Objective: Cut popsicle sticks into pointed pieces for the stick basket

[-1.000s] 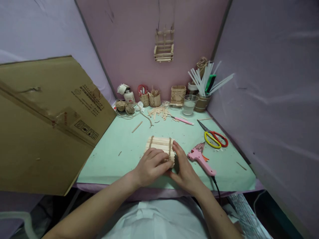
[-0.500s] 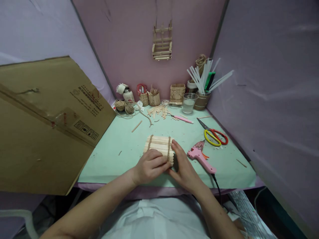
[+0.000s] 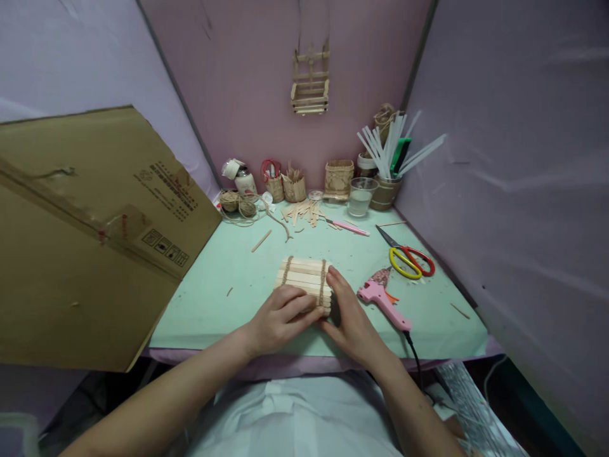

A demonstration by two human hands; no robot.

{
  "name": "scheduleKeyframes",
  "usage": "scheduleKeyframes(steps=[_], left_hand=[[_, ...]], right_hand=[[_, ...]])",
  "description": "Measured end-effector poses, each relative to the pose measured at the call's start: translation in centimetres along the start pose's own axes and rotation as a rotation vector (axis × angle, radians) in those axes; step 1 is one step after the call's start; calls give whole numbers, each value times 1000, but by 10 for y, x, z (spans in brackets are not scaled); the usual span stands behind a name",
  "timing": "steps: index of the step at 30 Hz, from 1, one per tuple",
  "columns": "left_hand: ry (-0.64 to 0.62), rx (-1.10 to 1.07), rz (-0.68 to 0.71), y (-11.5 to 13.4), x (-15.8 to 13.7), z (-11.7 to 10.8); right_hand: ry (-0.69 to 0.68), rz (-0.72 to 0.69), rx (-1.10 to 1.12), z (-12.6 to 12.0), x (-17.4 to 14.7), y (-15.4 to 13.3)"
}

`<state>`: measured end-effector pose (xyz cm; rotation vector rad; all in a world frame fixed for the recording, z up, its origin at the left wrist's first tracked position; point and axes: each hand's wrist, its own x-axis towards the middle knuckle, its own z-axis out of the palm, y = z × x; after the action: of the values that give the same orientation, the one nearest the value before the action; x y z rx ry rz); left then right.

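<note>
Twine-banded stick piece is at the near middle of the table, left of the pink glue gun. Both half-curled, the left hand grips its near side, the right hand its right end.

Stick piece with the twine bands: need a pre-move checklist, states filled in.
1. Left hand on the stick piece: ok, fingers over its near side.
2. Right hand on it: ok, at its right end.
3. Both twine bands across the sticks: ok.
4. Glue gun apart from the hands: ok, lying to their right.
5. Glue gun hot: cannot tell.
6. Table free of scraps: not ok, a loose stick and bits lie about.
</note>
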<state>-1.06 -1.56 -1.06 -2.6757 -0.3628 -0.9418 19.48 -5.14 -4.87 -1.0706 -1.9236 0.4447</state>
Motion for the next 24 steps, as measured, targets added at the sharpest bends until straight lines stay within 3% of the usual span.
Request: scheduleKeyframes(steps=[8, 10, 13, 16, 19, 24], left_hand=[[-59, -67, -74, -5, -2, -10], [-142, -81, -140, -12, 9, -19], [-434, -88, -217, -26, 31, -30], [-601, -153, -254, -41, 48, -33], [-668, -223, -261, -51, 57, -31], [-679, -294, -359, -55, 64, -30]], right_hand=[[12, 60, -46, -6, -3, -9], [38, 91, -115, -14, -5, -11], [100, 145, -276, -30, -12, -6], [190, 209, -508, -46, -26, 9], [223, 339, -704, -57, -42, 24], [124, 516, -835, -61, -46, 31]])
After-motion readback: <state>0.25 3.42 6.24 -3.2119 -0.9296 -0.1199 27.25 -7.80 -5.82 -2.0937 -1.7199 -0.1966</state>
